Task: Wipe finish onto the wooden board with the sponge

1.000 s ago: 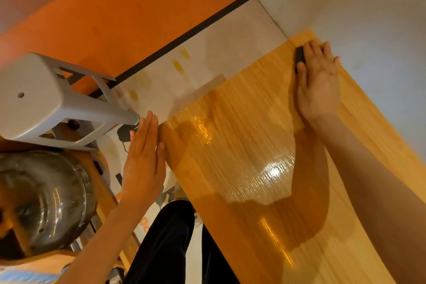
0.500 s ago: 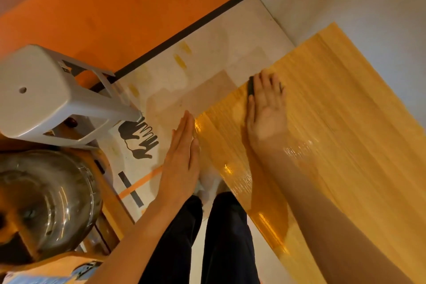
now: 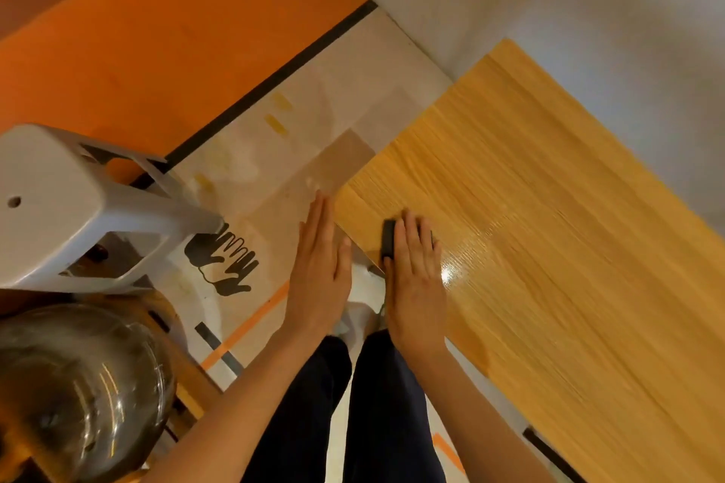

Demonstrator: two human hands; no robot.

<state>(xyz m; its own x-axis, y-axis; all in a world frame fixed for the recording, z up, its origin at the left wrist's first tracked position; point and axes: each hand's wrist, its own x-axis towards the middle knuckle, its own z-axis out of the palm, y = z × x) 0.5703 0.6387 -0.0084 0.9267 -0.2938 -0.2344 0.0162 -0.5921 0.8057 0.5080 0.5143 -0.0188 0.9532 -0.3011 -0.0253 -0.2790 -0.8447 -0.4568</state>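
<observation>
A long wooden board (image 3: 549, 231) with fine grain runs from the middle to the lower right, leaning against a pale wall, with a wet shine near its near end. My right hand (image 3: 416, 278) lies flat on the board's near edge and presses a dark sponge (image 3: 388, 241) under straight fingers; only the sponge's left side shows. Beside the board's left edge, my left hand (image 3: 319, 267) is flat with straight fingers, touching that edge.
A white plastic stool (image 3: 74, 208) lies tipped at the left. A shiny metal pot (image 3: 78, 396) sits at the lower left. Protective sheet (image 3: 274, 153) with stains and a hand print covers the orange floor. My dark trouser legs (image 3: 345, 412) are below.
My right hand has slid the sponge down the board from its far end to the near left edge. My left hand stays by the board's edge. The view has shifted.
</observation>
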